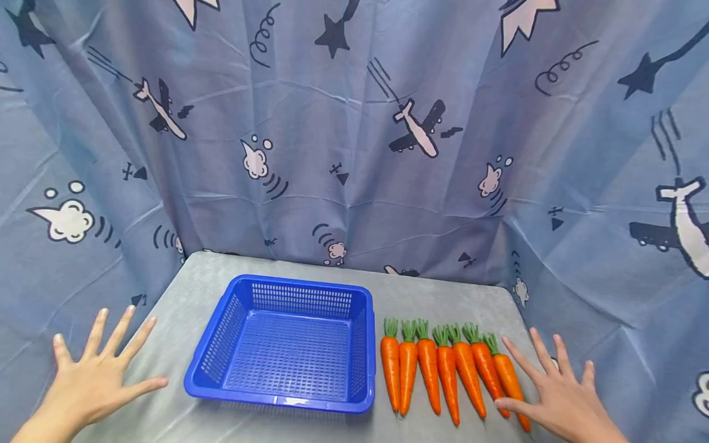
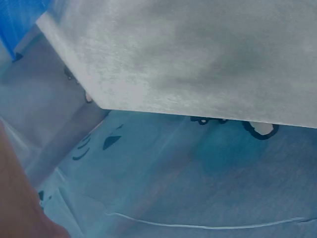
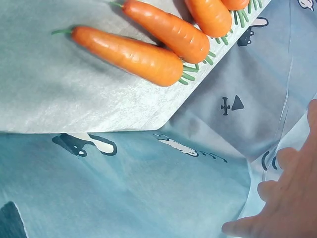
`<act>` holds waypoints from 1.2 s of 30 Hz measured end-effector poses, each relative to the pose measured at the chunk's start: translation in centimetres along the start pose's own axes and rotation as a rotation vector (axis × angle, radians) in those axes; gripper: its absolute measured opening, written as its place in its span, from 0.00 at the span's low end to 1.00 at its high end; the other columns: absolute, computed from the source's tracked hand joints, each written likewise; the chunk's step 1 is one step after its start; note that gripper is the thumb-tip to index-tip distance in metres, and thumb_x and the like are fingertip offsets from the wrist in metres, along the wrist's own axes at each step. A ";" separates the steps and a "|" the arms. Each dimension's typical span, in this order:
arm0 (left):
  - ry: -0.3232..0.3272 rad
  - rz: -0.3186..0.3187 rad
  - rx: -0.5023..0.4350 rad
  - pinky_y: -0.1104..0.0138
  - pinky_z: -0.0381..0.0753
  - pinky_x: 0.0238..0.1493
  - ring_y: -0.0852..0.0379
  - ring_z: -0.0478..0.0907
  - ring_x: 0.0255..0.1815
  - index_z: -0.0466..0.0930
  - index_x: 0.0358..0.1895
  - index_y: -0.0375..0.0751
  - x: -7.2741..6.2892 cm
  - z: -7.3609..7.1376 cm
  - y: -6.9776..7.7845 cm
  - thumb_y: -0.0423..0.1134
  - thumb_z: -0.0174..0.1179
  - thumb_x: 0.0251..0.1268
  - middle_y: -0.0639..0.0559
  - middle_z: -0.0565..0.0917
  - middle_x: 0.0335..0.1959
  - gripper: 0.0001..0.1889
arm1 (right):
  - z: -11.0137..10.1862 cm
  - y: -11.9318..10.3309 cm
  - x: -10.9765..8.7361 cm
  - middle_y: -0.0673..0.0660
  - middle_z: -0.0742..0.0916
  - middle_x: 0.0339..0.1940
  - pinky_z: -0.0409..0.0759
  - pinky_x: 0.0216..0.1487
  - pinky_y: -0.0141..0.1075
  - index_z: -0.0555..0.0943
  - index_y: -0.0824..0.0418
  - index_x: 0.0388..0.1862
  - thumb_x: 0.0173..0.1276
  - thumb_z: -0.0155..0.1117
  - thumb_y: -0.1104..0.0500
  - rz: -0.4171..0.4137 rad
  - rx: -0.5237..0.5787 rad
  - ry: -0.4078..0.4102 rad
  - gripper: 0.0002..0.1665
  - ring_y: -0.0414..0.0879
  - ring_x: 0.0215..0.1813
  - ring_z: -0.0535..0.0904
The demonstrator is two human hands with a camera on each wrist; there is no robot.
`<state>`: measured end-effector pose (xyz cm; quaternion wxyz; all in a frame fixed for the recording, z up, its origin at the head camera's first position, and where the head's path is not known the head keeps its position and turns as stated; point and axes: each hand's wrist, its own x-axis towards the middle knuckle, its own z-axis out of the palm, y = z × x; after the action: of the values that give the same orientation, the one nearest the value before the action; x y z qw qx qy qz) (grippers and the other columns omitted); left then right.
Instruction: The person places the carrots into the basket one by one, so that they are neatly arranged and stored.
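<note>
My left hand (image 1: 94,381), fingers spread and holding nothing, hovers left of a blue plastic basket (image 1: 288,403). The basket has slatted walls and nothing inside it. To its right, several orange carrots (image 1: 428,375) with short green tops lie side by side in a row, tops toward the far edge. My right hand (image 1: 570,394) is also spread wide with nothing in it, its thumb overlapping the tips of the rightmost carrots in the head view. In the right wrist view the rightmost carrot (image 3: 129,55) lies nearest the table corner, and my right fingers (image 3: 277,191) show at the lower right.
The basket and carrots share a pale grey table (image 1: 213,266). A blue-grey curtain (image 1: 332,154) printed with planes, stars and clouds hangs behind the table and along both sides. In the left wrist view, the table's edge (image 2: 208,116) runs above the curtain.
</note>
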<state>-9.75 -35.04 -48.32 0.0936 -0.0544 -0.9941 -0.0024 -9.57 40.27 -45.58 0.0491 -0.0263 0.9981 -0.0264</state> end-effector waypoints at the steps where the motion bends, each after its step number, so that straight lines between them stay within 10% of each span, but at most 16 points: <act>1: -0.001 -0.004 0.001 0.24 0.09 0.59 0.37 0.16 0.81 0.33 0.82 0.66 0.0 0.0 0.0 0.80 0.57 0.48 0.42 0.37 0.84 0.62 | 0.0 -0.1 0.0 0.70 0.42 0.83 0.30 0.53 0.88 0.41 0.31 0.83 0.55 0.54 0.16 0.001 0.000 0.000 0.63 0.82 0.76 0.29; 23: 0.063 0.051 -0.076 0.22 0.15 0.61 0.40 0.20 0.83 0.40 0.83 0.63 0.0 0.7 0.5 0.76 0.61 0.50 0.49 0.35 0.85 0.59 | 0.4 -1.3 0.6 0.69 0.47 0.84 0.37 0.52 0.89 0.43 0.33 0.84 0.58 0.56 0.19 -0.042 0.034 0.017 0.61 0.83 0.77 0.38; 36: 0.083 0.077 -0.160 0.23 0.20 0.66 0.41 0.21 0.83 0.41 0.83 0.57 1.5 1.4 3.2 0.70 0.59 0.60 0.48 0.36 0.85 0.54 | 1.0 -2.2 1.8 0.69 0.55 0.82 0.51 0.50 0.88 0.49 0.35 0.83 0.60 0.65 0.27 -0.119 0.188 0.032 0.58 0.85 0.74 0.48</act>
<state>-11.10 -31.69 -49.43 0.1301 -0.0997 -0.9832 -0.0807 -11.15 37.93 -46.61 0.0337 -0.0805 0.9885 -0.1234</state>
